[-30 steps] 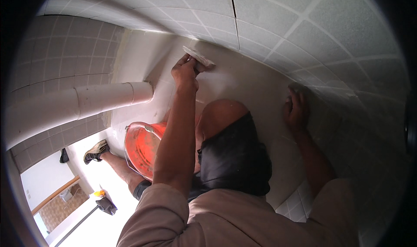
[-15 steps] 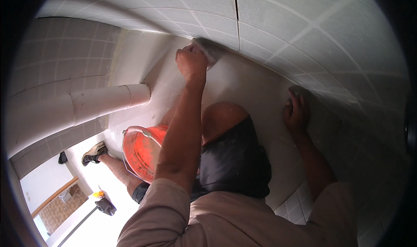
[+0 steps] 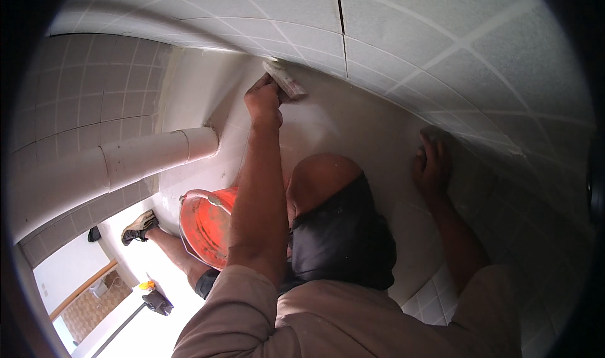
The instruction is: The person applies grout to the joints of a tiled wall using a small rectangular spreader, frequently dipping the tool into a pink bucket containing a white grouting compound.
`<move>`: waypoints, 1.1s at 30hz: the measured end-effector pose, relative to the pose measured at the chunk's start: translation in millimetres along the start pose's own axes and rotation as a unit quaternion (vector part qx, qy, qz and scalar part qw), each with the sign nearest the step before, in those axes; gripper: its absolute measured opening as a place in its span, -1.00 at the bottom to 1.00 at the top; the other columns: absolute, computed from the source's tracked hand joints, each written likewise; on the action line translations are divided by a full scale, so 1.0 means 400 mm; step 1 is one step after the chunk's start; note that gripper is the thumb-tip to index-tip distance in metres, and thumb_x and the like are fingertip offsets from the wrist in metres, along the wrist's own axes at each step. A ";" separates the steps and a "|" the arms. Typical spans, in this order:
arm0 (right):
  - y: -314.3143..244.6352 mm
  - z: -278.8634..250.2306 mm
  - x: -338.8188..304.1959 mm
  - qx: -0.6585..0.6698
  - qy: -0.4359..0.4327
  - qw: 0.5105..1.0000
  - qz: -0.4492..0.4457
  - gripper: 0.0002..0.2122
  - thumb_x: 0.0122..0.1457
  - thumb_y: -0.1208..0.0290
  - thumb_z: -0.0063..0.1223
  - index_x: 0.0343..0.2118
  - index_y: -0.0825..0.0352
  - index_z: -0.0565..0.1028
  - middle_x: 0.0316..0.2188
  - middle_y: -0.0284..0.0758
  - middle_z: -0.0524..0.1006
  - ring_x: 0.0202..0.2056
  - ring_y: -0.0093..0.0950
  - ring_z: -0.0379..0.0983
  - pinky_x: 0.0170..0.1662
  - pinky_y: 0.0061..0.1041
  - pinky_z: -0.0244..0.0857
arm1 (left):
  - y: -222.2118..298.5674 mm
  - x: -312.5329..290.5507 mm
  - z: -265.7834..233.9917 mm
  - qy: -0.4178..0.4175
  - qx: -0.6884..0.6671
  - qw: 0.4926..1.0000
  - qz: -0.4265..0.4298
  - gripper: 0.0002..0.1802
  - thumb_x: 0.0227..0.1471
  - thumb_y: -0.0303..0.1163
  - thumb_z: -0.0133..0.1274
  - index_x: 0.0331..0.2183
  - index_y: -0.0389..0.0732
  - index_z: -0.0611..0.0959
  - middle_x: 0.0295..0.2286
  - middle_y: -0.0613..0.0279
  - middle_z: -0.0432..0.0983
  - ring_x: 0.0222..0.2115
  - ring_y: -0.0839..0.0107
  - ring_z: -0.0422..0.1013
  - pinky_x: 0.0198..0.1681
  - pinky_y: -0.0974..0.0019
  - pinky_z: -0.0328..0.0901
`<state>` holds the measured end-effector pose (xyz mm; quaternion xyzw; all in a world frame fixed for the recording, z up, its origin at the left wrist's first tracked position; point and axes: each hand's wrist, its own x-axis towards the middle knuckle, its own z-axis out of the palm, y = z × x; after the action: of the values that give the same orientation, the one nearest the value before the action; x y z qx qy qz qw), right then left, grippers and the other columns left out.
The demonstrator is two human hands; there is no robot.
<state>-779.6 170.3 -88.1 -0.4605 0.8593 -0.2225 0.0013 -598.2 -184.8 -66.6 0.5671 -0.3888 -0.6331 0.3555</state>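
Head view: left hand [image 3: 262, 102] farther left

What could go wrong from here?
1. Left hand holds the flat tool close to the tiled wall: a slip might scrape the tile or the knuckles.
2. Bucket sits by the legs, with the left forearm crossing in front of it in view: an elbow or knee could knock it.
3. Right hand is in deep shadow near the wall's foot: poor visibility there might hide a bad placement.
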 end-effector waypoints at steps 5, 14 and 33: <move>0.000 -0.003 0.000 -0.006 0.011 1.000 0.003 -0.60 0.15 0.40 -0.02 0.09 0.20 0.44 -0.24 -0.01 0.43 -0.21 -0.02 0.38 -0.13 -0.11 0.29 | 0.033 -0.015 0.031 -0.041 0.028 0.998 -0.027 -0.49 0.02 -0.65 -0.08 0.06 -0.47 0.46 -0.14 -0.08 0.52 -0.23 0.19 0.53 -0.21 0.14 0.50; 0.009 -0.005 -0.004 0.027 -0.027 0.999 0.031 -0.59 0.15 0.40 -0.04 0.11 0.19 0.43 -0.22 -0.02 0.44 -0.20 -0.05 0.39 -0.10 -0.11 0.28 | -0.029 -0.128 0.130 -0.085 -0.021 0.992 -0.094 -0.63 -0.05 -0.65 0.04 -0.12 -0.49 0.58 -0.24 0.05 0.56 -0.33 0.24 0.50 -0.32 0.14 0.50; -0.002 -0.037 0.008 0.044 -0.021 0.999 0.021 -0.61 0.11 0.45 -0.02 0.05 0.23 0.45 -0.34 -0.14 0.42 -0.28 -0.13 0.42 -0.22 -0.18 0.30 | 0.004 -0.036 0.077 -0.048 0.035 0.997 -0.059 -0.57 0.12 -0.65 -0.11 0.06 -0.40 0.49 -0.13 0.01 0.51 -0.19 0.19 0.50 -0.18 0.10 0.50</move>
<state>-783.8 173.1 -73.9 -0.4462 0.8581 -0.2501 0.0443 -627.5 -169.8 -57.2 0.5698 -0.3932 -0.6656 0.2787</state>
